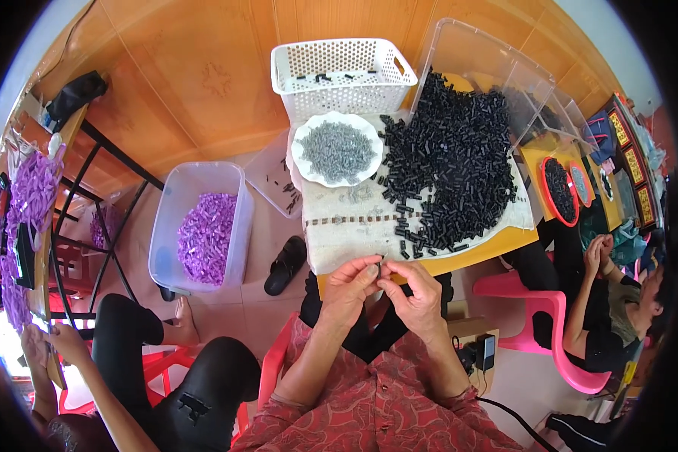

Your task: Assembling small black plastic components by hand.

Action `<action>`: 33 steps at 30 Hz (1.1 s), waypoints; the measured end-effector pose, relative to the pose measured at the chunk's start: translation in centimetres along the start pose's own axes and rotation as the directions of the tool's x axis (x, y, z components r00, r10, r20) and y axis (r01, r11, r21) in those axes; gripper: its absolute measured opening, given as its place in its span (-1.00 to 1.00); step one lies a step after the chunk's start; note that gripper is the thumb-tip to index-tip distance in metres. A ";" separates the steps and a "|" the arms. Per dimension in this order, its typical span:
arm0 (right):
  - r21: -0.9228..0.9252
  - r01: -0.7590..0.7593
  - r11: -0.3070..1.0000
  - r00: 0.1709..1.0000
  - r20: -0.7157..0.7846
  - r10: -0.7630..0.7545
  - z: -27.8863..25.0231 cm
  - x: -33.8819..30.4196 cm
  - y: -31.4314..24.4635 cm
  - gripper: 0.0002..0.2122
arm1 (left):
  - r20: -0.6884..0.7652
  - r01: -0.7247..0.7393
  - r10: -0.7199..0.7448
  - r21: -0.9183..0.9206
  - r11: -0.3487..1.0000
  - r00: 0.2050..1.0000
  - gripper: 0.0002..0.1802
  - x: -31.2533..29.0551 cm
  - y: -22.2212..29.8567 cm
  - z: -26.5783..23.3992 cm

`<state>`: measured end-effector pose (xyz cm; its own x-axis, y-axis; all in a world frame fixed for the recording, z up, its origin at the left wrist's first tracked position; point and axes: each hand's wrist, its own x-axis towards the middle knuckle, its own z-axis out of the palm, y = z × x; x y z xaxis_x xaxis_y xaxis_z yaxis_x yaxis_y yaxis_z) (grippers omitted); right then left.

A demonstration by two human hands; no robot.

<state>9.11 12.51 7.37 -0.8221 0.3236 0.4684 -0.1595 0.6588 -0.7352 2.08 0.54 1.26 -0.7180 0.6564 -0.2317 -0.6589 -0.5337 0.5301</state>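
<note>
My left hand (348,290) and my right hand (416,297) meet at the near edge of the table, fingertips pinched together. Between them is a small black tube-like piece (380,265), mostly covered by the fingers; its exact kind is too small to make out. Just beyond, a large heap of similar short black pieces (459,166) spreads over a pale cloth (339,245). To its left stands a white scalloped plate (300,160) filled with small clear-grey pieces (337,149).
Behind the plate is a white perforated basket (339,98) with a few black pieces. A clear bin (241,248) of purple wrapped pieces stands on the floor at left, near a black slipper (286,265). Two people sit at either side, one on a pink chair (557,331).
</note>
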 end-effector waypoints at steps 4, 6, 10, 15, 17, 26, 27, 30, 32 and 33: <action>-0.033 -0.013 0.999 0.999 -0.035 0.012 0.0 -0.2 0.0 -0.78 | -0.085 -0.030 0.044 0.162 0.986 0.995 -0.76 0.4 1.0 0.7; -0.032 -0.041 0.999 0.998 -0.039 0.040 -0.1 -0.4 -0.1 -0.82 | -0.152 -0.051 0.072 0.135 0.990 0.986 -0.79 1.0 2.0 1.3; -0.006 -0.045 0.999 0.999 -0.003 0.045 0.0 -1.2 0.7 -0.85 | -0.136 -0.135 0.165 0.207 0.969 0.977 -0.83 7.6 5.9 3.5; 0.028 -0.001 1.000 0.999 0.045 -0.001 0.7 -1.5 0.1 -0.86 | 0.021 -0.352 0.358 0.245 0.903 0.933 -0.81 18.8 14.4 7.6; 0.043 0.002 0.999 0.995 0.099 -0.007 1.0 -2.0 -0.1 -0.86 | 0.087 -0.467 0.464 0.303 0.831 0.882 -0.77 22.5 17.4 8.6; 0.037 -0.095 0.995 0.987 0.136 0.090 0.4 -3.0 0.6 -0.86 | -0.029 -0.213 0.289 0.605 0.767 0.957 -0.74 16.8 12.4 7.3; 0.029 -0.111 0.993 0.985 0.137 0.107 0.3 -3.2 0.8 -0.86 | -0.025 -0.184 0.265 0.658 0.730 0.964 -0.74 15.1 11.0 6.7; 0.027 -0.133 0.991 0.983 0.130 0.128 0.2 -3.1 1.4 -0.89 | -0.045 -0.106 0.209 0.746 0.658 0.977 -0.78 10.9 8.4 5.6; 0.024 -0.159 0.987 0.981 0.112 0.155 0.0 -3.6 1.7 -0.90 | -0.066 -0.044 0.150 0.777 0.628 0.986 -0.81 8.7 6.7 4.5; 0.022 -0.165 0.986 0.983 0.089 0.162 0.0 -3.8 2.0 -0.90 | -0.001 -0.100 0.186 0.840 0.533 0.983 -0.85 8.0 5.8 3.4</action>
<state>11.88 12.57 4.17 -0.8823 0.3646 0.2978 -0.0343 0.5811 -0.8131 -6.73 4.53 5.26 -0.8282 0.5453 -0.1297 -0.0909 0.0977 0.9911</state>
